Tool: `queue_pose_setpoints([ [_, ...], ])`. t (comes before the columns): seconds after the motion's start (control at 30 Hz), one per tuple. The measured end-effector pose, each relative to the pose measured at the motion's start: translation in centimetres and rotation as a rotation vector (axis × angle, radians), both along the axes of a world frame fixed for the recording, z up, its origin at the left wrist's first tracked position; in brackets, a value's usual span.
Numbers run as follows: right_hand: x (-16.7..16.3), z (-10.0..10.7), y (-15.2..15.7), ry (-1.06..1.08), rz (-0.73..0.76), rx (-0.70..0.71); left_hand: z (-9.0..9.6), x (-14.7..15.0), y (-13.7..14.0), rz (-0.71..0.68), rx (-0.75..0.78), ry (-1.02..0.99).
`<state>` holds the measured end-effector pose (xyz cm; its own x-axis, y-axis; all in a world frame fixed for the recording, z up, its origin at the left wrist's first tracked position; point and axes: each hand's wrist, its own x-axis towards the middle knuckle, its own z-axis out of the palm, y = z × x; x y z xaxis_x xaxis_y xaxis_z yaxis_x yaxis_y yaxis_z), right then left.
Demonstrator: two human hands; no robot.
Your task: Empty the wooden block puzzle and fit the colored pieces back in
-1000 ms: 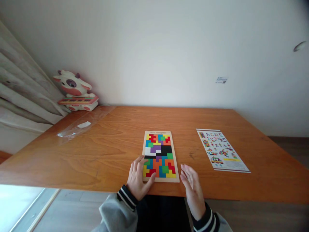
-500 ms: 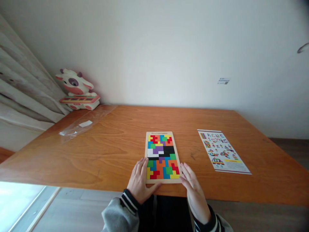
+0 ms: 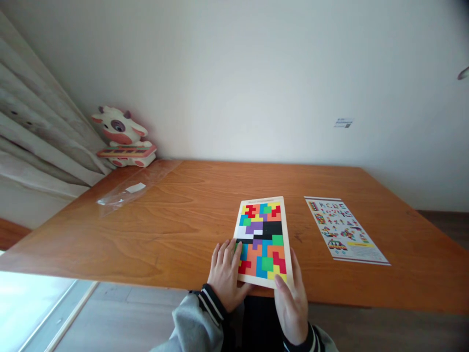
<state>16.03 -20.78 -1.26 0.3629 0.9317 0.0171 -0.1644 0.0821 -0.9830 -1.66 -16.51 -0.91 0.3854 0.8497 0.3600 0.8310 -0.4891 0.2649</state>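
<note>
A wooden puzzle board [image 3: 264,286] filled with several coloured block pieces and a black area in its middle lies near the table's front edge, its right side tilted up. My right hand [image 3: 292,304] holds its lower right corner, thumb on top and fingers along and under the right edge. My left hand [image 3: 227,276] is at the lower left corner, its fingers over the left edge onto the pieces and its thumb by the near edge. The undersides of both grips are hidden.
A printed sheet [image 3: 346,230] of coloured block figures lies to the right. On the left are a clear plastic bag [image 3: 122,194] and a cow-shaped toy keyboard [image 3: 126,139] against the wall. The brown table [image 3: 176,230] ends close before me.
The board has shifted right and its right side has risen. My right hand has gone from beside the edge to gripping the lower right corner. My left hand has moved right with the board.
</note>
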Motion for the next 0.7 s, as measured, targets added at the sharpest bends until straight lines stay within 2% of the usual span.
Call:
queue_pose_setpoints([
  [0.1,-0.9,-1.1,-0.2,-0.021,-0.04,-0.056,0.0,0.7,-0.2,-0.014,-0.04,-0.028],
  [0.2,-2.0,-0.9,0.4,-0.022,-0.13,-0.109,0.3,0.8,-0.3,-0.085,-0.123,-0.08],
  [0.3,-3.3,1.2,1.7,-0.07,-0.215,-0.141,0.8,-0.1,-0.3,-0.185,-0.192,-0.253],
  [0.37,-4.5,3.3,3.0,-0.225,-0.104,-0.005,1.2,-1.7,-0.2,-0.172,-0.229,-0.485],
  [0.43,-6.2,5.3,4.6,-0.456,0.027,0.181,1.4,-4.0,0.0,-0.059,-0.269,-0.767],
  [0.5,-8.6,6.5,6.1,-0.717,0.197,0.296,1.4,-6.9,0.3,0.171,-0.249,-1.029],
  [0.53,-10.0,6.5,6.7,-0.862,0.284,0.295,1.3,-8.4,0.5,0.315,-0.18,-1.125],
  [0.6,-12.8,5.8,7.5,-1.104,0.396,0.174,0.8,-11.3,0.6,0.544,-0.047,-1.236],
  [0.63,-14.1,5.1,7.6,-1.181,0.45,0.13,0.6,-12.5,0.5,0.616,0.003,-1.259],
  [0.7,-16.3,3.6,7.5,-1.271,0.494,0.074,0.1,-14.2,0.2,0.644,0.041,-1.234],
])
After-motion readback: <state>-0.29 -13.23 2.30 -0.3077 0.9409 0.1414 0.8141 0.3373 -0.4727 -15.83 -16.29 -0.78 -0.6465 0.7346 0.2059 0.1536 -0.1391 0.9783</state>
